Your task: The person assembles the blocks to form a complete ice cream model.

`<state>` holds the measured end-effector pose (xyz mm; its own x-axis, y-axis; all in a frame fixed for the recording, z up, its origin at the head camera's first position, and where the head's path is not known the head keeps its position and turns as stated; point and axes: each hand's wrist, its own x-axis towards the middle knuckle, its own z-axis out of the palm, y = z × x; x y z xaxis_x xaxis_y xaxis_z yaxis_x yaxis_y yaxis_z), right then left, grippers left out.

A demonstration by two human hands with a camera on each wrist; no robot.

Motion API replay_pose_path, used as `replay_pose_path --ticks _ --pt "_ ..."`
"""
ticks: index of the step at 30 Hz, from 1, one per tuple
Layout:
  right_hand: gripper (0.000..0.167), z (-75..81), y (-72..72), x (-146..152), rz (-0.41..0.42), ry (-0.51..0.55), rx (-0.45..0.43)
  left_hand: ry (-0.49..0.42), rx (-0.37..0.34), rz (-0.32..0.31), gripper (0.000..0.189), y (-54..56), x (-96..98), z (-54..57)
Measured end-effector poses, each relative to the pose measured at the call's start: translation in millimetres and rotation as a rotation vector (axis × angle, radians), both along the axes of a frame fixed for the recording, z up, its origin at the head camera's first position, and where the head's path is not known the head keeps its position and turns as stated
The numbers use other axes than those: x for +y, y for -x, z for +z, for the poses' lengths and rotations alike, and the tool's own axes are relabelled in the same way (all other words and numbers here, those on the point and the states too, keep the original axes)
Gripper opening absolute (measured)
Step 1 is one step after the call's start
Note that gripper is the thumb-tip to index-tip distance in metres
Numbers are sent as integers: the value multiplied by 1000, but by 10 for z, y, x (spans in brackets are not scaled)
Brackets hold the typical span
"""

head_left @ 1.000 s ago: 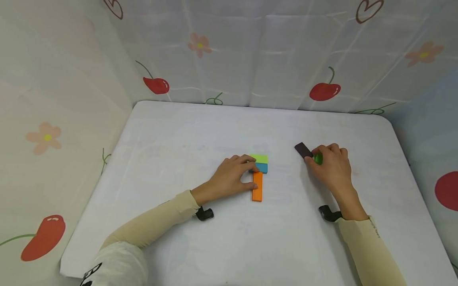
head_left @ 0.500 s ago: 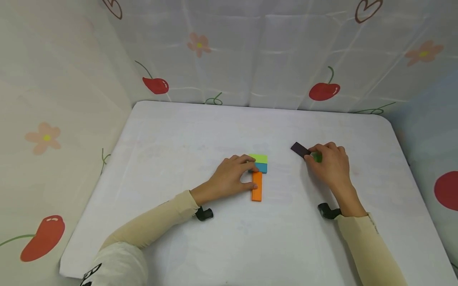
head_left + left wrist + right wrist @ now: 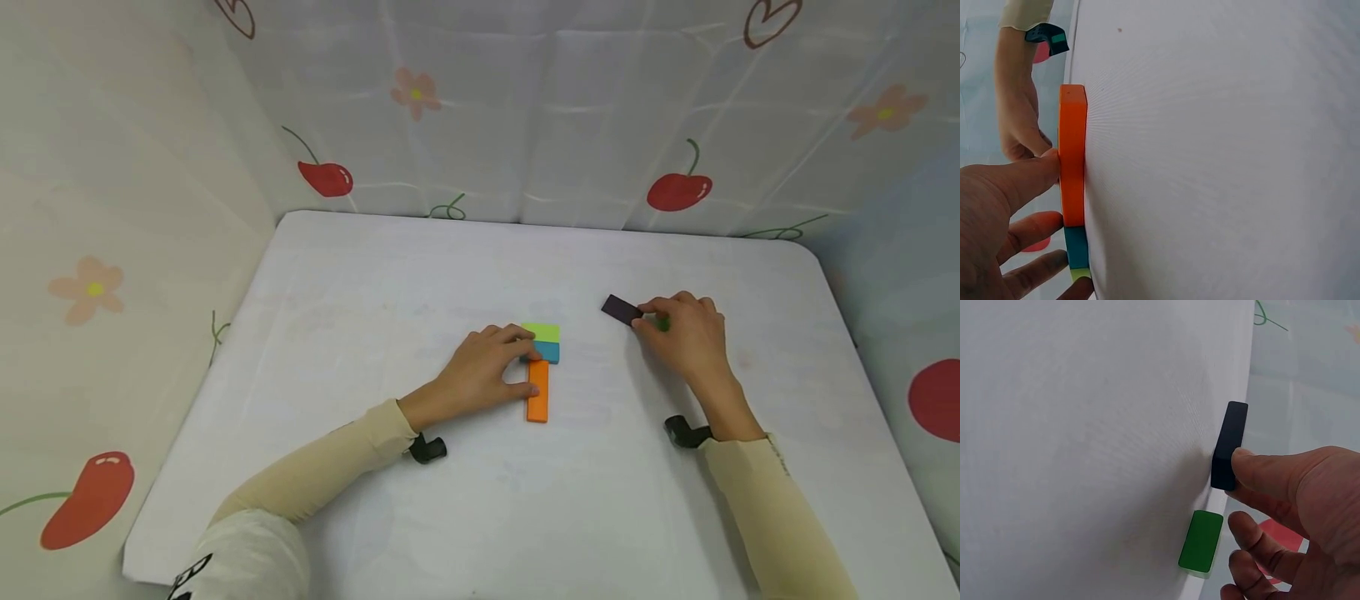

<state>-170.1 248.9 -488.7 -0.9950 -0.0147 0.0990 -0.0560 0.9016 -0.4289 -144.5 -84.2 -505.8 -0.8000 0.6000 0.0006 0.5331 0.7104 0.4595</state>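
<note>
My right hand [image 3: 686, 337] pinches one end of a dark, nearly black rectangular block [image 3: 619, 309] between thumb and forefinger. Below that block, a green block [image 3: 1202, 540] lies on the table, partly hidden by the hand in the head view. My left hand [image 3: 483, 367] rests its fingertips on several blocks in the middle of the table. Its thumb touches an orange block [image 3: 538, 404] that lies lengthwise toward me. At the far end of the orange block, a blue block [image 3: 551, 352] lies crosswise, with a lime-green block [image 3: 547, 332] flush behind it; the other fingers touch these two.
The blocks lie on a white table [image 3: 420, 275] with rounded corners. Behind it and at the sides hang pale curtains [image 3: 525, 108] printed with cherries and flowers. A black wrist camera [image 3: 429, 450] sits under the left wrist, another camera [image 3: 686, 433] under the right.
The right hand has shifted slightly left and away from me with the dark block, which has turned a little and moved off the green block. The left hand and its blocks stay put.
</note>
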Motion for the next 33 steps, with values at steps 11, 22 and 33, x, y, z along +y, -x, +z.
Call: replay_pose_path --ticks 11,22,33 --pt "30 -17 76 -38 28 -8 12 -10 14 -5 42 2 -2 -4" --pt "29 -15 146 -114 80 0 -23 -24 10 -7 41 -6 -2 7" --pt "29 -28 172 -195 95 6 -25 -19 7 -5 41 -14 -1 12"
